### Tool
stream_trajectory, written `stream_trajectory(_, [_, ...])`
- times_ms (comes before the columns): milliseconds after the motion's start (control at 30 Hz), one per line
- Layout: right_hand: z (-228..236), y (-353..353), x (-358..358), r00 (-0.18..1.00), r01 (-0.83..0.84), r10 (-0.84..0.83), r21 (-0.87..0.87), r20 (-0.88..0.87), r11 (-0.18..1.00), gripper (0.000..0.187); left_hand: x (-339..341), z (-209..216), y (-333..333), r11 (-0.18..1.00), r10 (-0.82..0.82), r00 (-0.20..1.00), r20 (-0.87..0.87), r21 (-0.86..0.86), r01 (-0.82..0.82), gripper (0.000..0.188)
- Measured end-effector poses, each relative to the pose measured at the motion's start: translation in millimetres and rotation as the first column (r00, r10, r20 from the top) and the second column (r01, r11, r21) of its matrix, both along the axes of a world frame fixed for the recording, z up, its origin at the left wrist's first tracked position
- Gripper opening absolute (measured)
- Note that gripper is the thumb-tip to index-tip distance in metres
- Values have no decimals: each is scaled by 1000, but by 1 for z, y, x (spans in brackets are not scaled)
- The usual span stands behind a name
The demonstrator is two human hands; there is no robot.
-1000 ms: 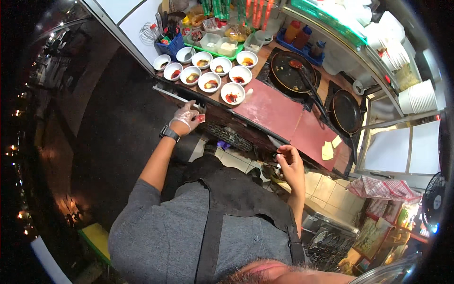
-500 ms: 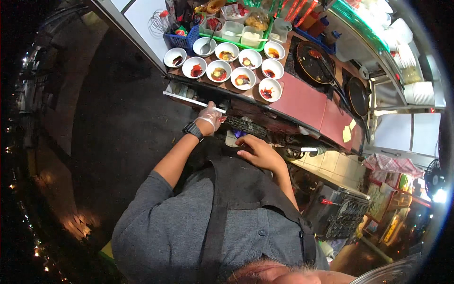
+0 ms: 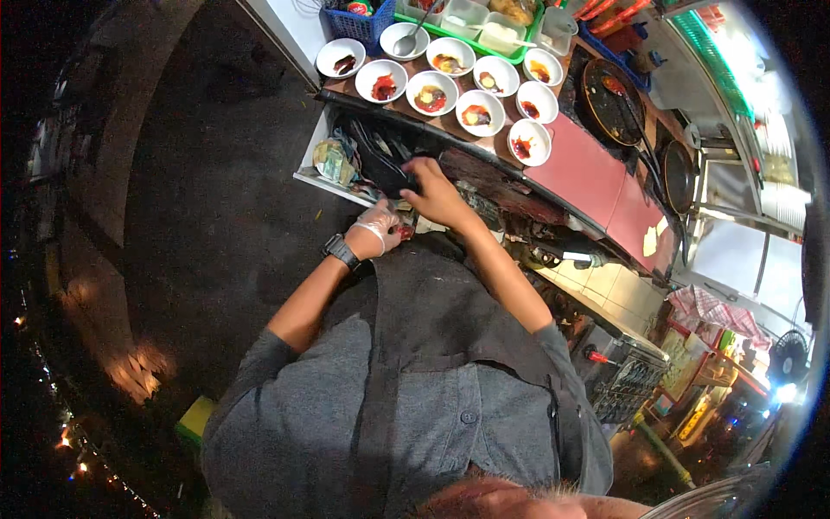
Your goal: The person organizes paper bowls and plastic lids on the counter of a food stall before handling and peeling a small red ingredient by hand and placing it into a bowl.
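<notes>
A white-fronted drawer [image 3: 322,184] is pulled out beneath the counter, showing crumpled banknotes [image 3: 332,163] and dark contents that are hard to make out. My left hand [image 3: 372,232], in a clear plastic glove with a dark watch at the wrist, is closed on the right end of the drawer's front. A small red patch shows by its fingertips; what it is I cannot make out. My bare right hand [image 3: 439,197] reaches over the drawer's right side, thumb and fingers apart, beside a black item [image 3: 385,176] inside. Nothing shows between its fingers.
Several white bowls [image 3: 481,113] with coloured sauces stand on the counter, one holding a spoon [image 3: 405,43]. Behind them are a blue basket [image 3: 360,28] and a green tray [image 3: 527,52] of tubs. Two dark pans [image 3: 612,102] sit right of the pink board [image 3: 588,173].
The drawer has been drawn further out, and its inside now shows. My right hand has moved from in front of my apron up to the drawer. The view has shifted slightly.
</notes>
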State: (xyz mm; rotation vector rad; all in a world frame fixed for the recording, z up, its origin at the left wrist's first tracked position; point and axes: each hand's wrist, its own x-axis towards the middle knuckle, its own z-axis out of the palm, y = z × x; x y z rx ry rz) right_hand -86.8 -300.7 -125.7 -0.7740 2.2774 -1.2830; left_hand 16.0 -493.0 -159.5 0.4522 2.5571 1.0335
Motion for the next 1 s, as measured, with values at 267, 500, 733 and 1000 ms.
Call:
stream_trajectory(267, [-45,-42,-5,998,0,20,289,-65,957,83,-23,42,-74,789,-12,942,335,582,-197,27])
stream_trajectory(500, [-33,-44,18,923,-383,383,198,40,902,76,-64,38,-61,65,59,717,695,714,-697,46])
stream_trajectory(733, [-27,-16,-27,867,-494,496,221,50,841,49,-78,-48,-58,-136,143,503,852,521,-843,21])
stream_trajectory(1000, [-43,-30,-47,871,-144,413,666,-265,732,22,-72,-41,-57,-168,165,463,871,488,-857,25])
